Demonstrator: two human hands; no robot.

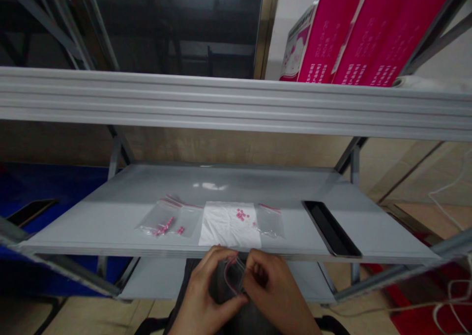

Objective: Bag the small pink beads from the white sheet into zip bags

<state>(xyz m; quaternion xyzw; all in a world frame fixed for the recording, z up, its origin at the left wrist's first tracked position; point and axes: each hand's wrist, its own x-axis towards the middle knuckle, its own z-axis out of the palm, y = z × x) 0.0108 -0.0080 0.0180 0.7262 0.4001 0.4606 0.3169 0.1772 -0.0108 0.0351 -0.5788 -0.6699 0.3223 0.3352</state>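
A pale grey tabletop is stretching out just beyond both hands, and a ribbed grey beam is running across, higher up and farther off. Above the beam, ahead of the hands and to their right, pink boxes are standing in a leaning row.

The left hand is curving around the mouth of a small clear bag, its thumb and forefinger standing apart. The right hand is closing in a narrow pinch at the bag's other side, fingers curled. Beyond the right hand and to its right, a dark-screened phone is lying slantwise on the tabletop.

Straight ahead of the hands, a creased white tissue is lying near the front edge. Ahead of the left hand and to its left, two overlapping clear bags are resting; pink beads are showing in them. Just right of the tissue, ahead of the right hand, a flat clear bag is lying.

The small clear bag is sitting between the two hands, in front of the table edge, its red-lined mouth gaping; its contents cannot be made out. Smallest of all, loose pink beads are clustering on the tissue's right part.
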